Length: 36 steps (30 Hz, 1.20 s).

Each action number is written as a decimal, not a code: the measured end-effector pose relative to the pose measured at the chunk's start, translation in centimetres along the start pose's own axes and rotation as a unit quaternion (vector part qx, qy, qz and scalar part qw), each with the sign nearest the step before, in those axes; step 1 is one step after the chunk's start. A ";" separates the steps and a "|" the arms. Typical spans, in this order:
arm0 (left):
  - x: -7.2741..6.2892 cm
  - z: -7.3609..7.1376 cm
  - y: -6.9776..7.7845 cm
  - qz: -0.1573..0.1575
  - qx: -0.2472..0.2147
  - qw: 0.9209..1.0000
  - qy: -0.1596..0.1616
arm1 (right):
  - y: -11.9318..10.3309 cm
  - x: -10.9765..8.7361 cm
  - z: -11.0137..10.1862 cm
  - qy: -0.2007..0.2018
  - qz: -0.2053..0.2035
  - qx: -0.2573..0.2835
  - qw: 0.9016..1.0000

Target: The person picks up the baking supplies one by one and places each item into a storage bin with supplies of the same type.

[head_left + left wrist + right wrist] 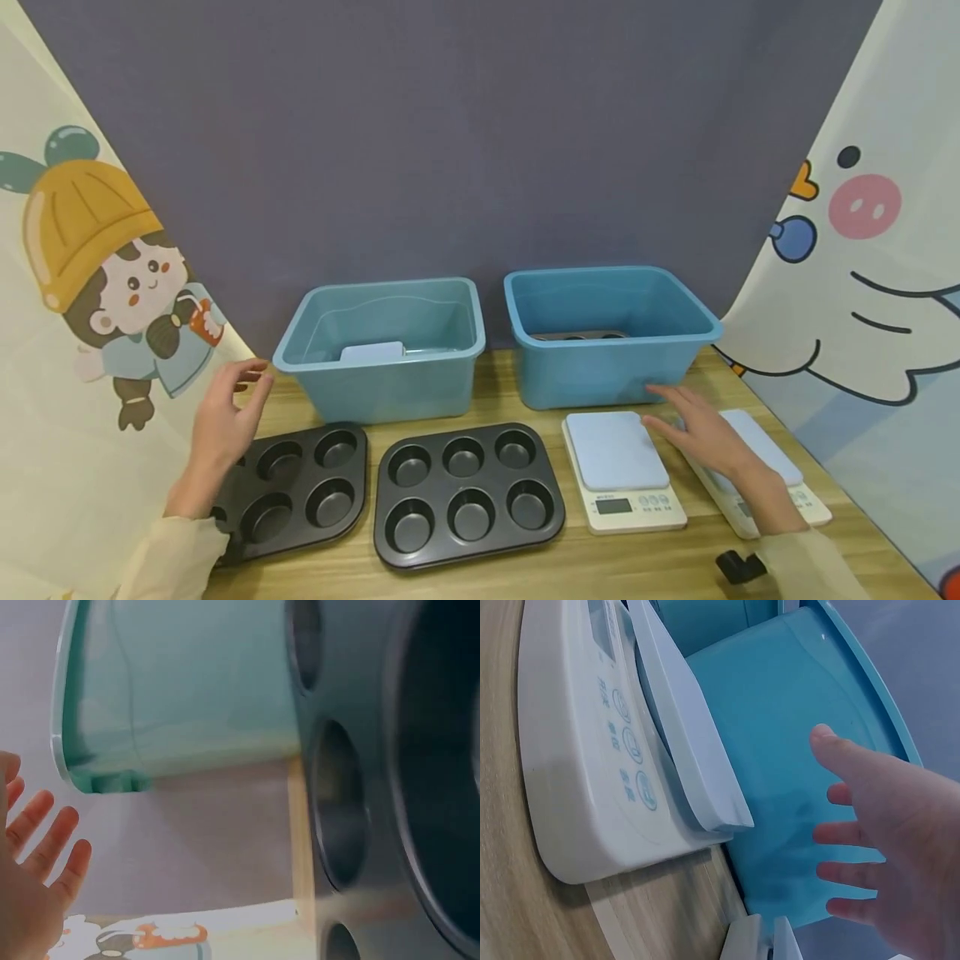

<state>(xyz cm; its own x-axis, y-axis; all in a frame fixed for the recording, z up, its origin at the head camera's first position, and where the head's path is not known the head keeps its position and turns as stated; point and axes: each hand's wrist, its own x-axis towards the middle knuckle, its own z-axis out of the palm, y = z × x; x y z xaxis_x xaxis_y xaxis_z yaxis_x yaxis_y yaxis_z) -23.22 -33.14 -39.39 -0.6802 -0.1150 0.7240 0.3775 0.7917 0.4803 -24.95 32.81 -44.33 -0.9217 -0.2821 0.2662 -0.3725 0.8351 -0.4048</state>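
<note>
My left hand [227, 417] hovers over the left muffin tin [330, 500], fingers relaxed and holding nothing. In the left wrist view its fingers [67, 874] are spread beside the pale teal bin. My right hand [701, 429] hangs over the gap between two white kitchen scales, the left scale [618, 471] and the right scale [761, 450], with nothing in its grasp. The right wrist view shows its fingers extended in front of the blue bin [795, 750]. A second dark muffin tin [468, 496] lies between the hands, its several cups bare.
Behind the tins stands the pale teal bin [390, 392] with a white flat-topped item [372, 352] inside. The bluer bin [607, 375] to its right holds a dark muffin tin [577, 336]. A black object [741, 567] shows by my right sleeve. Curtains enclose the wooden table [600, 567].
</note>
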 end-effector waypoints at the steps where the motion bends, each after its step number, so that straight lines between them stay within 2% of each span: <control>1: 0.3 0.1 0.1 -0.014 -0.018 1.000 0.008 | 0.0 0.1 0.1 -0.006 0.004 0.007 1.000; 3: 0.8 0.4 0.3 -0.042 -0.049 0.998 0.017 | 0.1 0.2 0.4 -0.016 0.009 0.023 1.000; 6: 1.6 1.0 0.7 -0.083 -0.074 0.994 0.012 | 0.1 0.4 0.7 -0.025 0.011 0.046 0.999; 11: 2.5 2.2 1.1 -0.152 -0.093 0.984 -0.016 | -0.1 0.5 0.9 -0.029 0.005 0.070 0.997; 17: 3.1 3.2 0.6 -0.203 -0.138 0.968 -0.056 | -0.1 0.6 1.0 -0.034 -0.001 0.082 0.996; 18: 3.1 3.4 0.4 -0.216 -0.143 0.964 -0.067 | 0.0 0.7 1.1 -0.036 -0.003 0.084 0.996; 22: 3.0 4.5 0.0 -0.280 -0.224 0.929 -0.092 | 0.2 0.8 1.1 -0.040 -0.004 0.090 0.995; 25: 2.9 5.4 -0.2 -0.305 -0.286 0.906 -0.070 | 0.4 1.0 1.3 -0.040 -0.003 0.093 0.995; 31: 2.7 6.5 -0.3 -0.298 -0.285 0.911 -0.032 | 0.7 1.5 1.4 -0.057 0.004 0.099 0.993; 36: 2.3 7.0 -0.3 -0.294 -0.284 0.912 -0.030 | 0.7 1.5 1.3 -0.077 0.006 0.111 0.991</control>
<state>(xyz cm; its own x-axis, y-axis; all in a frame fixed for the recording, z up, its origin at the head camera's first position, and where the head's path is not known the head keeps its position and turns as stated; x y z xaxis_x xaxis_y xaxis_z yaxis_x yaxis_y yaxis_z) -29.30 -29.46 -41.31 -0.8964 -0.3734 0.2390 0.1904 0.1626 0.9681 -26.76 32.37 -45.41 -0.9257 -0.3551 0.1303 -0.3597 0.7198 -0.5937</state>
